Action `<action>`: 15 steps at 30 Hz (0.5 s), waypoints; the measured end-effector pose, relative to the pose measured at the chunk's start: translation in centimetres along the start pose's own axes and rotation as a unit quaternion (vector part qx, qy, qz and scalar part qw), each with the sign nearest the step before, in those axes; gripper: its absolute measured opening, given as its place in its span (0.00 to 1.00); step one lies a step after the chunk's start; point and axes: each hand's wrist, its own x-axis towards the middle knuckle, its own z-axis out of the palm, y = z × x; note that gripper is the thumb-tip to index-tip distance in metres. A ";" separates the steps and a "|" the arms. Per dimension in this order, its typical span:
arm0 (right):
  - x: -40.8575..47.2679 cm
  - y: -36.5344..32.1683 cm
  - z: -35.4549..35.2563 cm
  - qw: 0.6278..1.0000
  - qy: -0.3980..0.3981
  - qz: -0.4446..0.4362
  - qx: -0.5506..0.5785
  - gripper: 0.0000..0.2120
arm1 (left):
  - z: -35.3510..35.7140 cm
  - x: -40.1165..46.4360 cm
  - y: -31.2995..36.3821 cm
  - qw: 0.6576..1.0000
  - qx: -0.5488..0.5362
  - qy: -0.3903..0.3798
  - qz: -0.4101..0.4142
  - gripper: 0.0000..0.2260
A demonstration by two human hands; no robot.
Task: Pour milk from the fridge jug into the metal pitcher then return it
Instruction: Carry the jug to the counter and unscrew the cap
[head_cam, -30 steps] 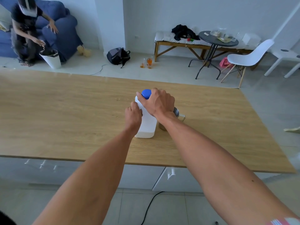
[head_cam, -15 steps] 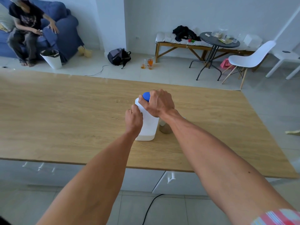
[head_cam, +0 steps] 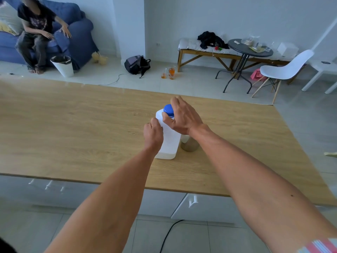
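A white plastic milk jug point(head_cam: 170, 143) stands upright on the wooden counter point(head_cam: 73, 128). Its blue cap point(head_cam: 168, 109) sits on top. My left hand point(head_cam: 152, 134) is closed around the jug's handle side. My right hand point(head_cam: 183, 116) grips the cap from the right, thumb on its near side, fingers spread over the top. The metal pitcher point(head_cam: 189, 144) stands just right of the jug, mostly hidden under my right wrist.
Drawer fronts with white handles point(head_cam: 192, 201) run under the counter's near edge, and a black cable point(head_cam: 169, 234) lies on the floor. Beyond the counter are a white chair point(head_cam: 286, 70), a round table point(head_cam: 249, 50), a bench, a backpack and a seated person point(head_cam: 34, 33) on a blue sofa.
My right hand has turned on the blue cap, its fingers now spread more. The left hand stays on the jug. The jug and pitcher have not shifted on the counter.
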 end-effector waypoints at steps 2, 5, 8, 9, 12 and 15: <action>-0.2 0.3 -0.1 0.998 -0.005 -0.056 0.008 0.18 | 0.1 -0.1 0.1 1.000 0.005 0.004 0.002 0.15; 0.0 0.3 -0.4 0.994 -0.011 -0.107 -0.003 0.21 | 0.0 -0.2 0.1 0.999 0.028 0.000 0.022 0.11; -0.2 0.2 -1.5 0.995 -0.018 -0.091 -0.046 0.27 | -0.1 -0.3 0.2 1.000 0.025 0.003 0.016 0.14; -0.2 0.0 -1.8 0.996 -0.012 -0.061 -0.059 0.29 | -0.1 -0.3 0.1 1.000 0.024 0.004 0.012 0.15; 0.4 -1.1 -2.8 0.992 -0.015 0.061 -0.105 0.36 | -0.1 -0.4 0.2 0.999 0.037 0.010 0.010 0.16; 1.1 -1.9 -2.9 0.985 -0.051 0.074 -0.144 0.29 | 0.0 -0.5 0.3 0.999 0.044 0.016 0.018 0.16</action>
